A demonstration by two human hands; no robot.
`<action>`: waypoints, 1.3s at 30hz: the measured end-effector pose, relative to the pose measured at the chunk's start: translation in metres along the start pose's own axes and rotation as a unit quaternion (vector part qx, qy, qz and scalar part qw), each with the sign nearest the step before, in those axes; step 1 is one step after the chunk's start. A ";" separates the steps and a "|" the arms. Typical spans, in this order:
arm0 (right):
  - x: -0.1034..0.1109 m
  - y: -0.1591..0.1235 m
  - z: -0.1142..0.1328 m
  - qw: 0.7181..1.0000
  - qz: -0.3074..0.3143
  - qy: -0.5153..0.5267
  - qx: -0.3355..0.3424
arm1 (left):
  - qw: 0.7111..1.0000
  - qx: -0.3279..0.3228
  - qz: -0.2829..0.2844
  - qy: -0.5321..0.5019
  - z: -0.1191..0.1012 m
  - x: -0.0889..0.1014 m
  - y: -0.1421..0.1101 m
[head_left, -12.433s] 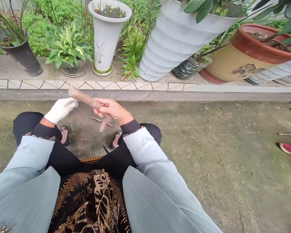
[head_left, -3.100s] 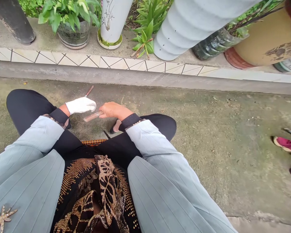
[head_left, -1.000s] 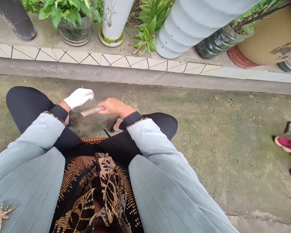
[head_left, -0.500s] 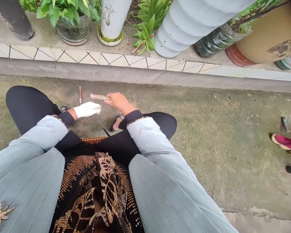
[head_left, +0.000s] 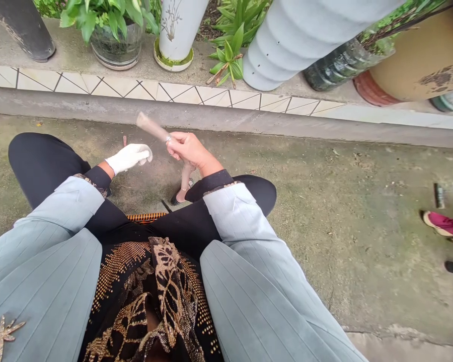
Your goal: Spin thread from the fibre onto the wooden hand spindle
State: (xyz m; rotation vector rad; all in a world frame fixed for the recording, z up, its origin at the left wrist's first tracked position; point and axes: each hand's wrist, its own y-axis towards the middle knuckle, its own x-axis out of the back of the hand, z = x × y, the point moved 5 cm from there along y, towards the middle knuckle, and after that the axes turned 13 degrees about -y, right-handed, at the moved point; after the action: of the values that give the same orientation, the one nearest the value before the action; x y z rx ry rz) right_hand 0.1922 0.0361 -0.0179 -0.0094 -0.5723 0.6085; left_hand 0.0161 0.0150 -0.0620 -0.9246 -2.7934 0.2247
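Note:
My right hand (head_left: 189, 150), bare, is closed round one end of a tool with a pale brown wooden handle (head_left: 153, 126) and a shiny metal collar by the fingers. The handle points up and left, smeared by motion. What lies inside the fist is hidden, so its kind cannot be told. My left hand (head_left: 129, 158), in a white knitted glove, hangs lower and to the left, apart from the tool. Its fingers are curled in, and their inner side is hidden. Behind the glove, a reddish stick (head_left: 125, 141) lies on the ground, mostly covered.
A low ledge (head_left: 143, 108) with patterned tiles runs ahead, bearing a glass planter (head_left: 117, 46), a white pot (head_left: 181, 30) and a large ribbed grey pot (head_left: 287, 45). One shoe (head_left: 178, 196) of mine shows between my knees. At far right is a pink shoe (head_left: 443, 222) on concrete ground (head_left: 343, 216).
My right hand has moved up and right, tilting the handle from nearly level to up-left. My left hand has shifted slightly up and left, covering more of the reddish stick.

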 end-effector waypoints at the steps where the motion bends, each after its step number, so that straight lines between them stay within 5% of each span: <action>1: 0.009 0.002 -0.004 0.998 -0.057 0.001 -0.012 | 1.000 -0.001 -0.001 0.001 -0.006 -0.003 -0.001; 3: 0.020 0.005 -0.015 0.990 -0.122 -0.040 -0.051 | 1.000 0.002 0.024 0.014 -0.017 -0.012 -0.005; 6: 0.016 0.009 -0.031 0.970 -0.109 -0.188 -0.106 | 0.994 0.003 0.063 0.087 -0.030 -0.021 -0.009; 11: -0.017 0.009 -0.038 0.910 0.076 -0.397 -0.094 | 0.981 0.026 0.038 0.191 -0.029 -0.008 -0.010; 17: -0.046 -0.002 -0.016 0.920 0.244 -0.304 0.035 | 0.982 -0.006 0.006 0.189 -0.019 0.008 -0.007; 25: -0.024 -0.006 0.007 0.976 0.130 -0.164 0.052 | 0.996 0.012 -0.020 0.089 -0.012 0.008 -0.002; 30: -0.007 0.002 -0.004 0.997 -0.019 -0.069 -0.031 | 1.000 0.008 0.017 -0.005 -0.010 -0.012 -0.003; 35: -0.001 0.008 -0.030 0.960 -0.072 -0.236 -0.136 | 0.996 0.007 0.063 0.068 -0.014 -0.025 -0.007; 39: -0.013 0.009 -0.036 0.909 0.022 -0.391 -0.143 | 0.985 0.017 0.023 0.167 -0.020 -0.013 -0.005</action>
State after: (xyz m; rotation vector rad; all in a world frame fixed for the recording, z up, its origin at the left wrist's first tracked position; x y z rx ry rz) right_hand 0.1971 0.0423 -0.0568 -0.0571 -1.4452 0.5553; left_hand 0.0281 0.0044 -0.0431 -0.9234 -2.4559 0.1098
